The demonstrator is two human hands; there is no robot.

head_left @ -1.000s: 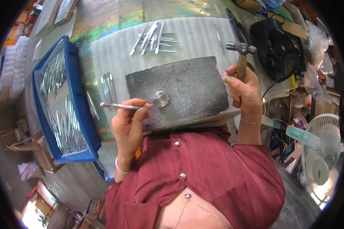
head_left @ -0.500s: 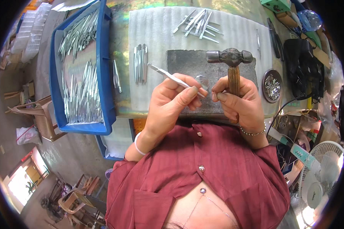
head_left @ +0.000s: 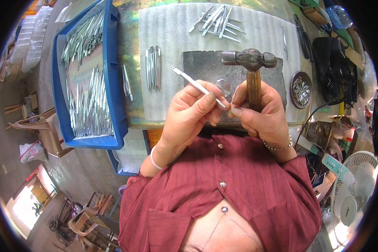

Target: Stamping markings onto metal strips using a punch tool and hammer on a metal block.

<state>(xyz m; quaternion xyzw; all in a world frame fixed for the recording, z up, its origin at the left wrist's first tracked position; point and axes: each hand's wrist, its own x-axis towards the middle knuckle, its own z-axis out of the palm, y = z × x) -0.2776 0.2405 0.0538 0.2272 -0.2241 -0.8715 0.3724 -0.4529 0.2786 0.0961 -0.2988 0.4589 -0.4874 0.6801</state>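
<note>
**One slim metal piece in hand, others lying in groups around it**

A person's left hand pinches a slim silvery piece between thumb and fingers, tilted above a dark block on the worktop. The right hand curls closed around a hammer, head upward; its thumb and forefinger meet at the piece's near end, though whether they grip something tiny cannot be told. This piece appears mid-work, the hammer off the block. Similar pieces lie in a loose pile, a neat row and a blue tray; which are finished is unclear.
</note>
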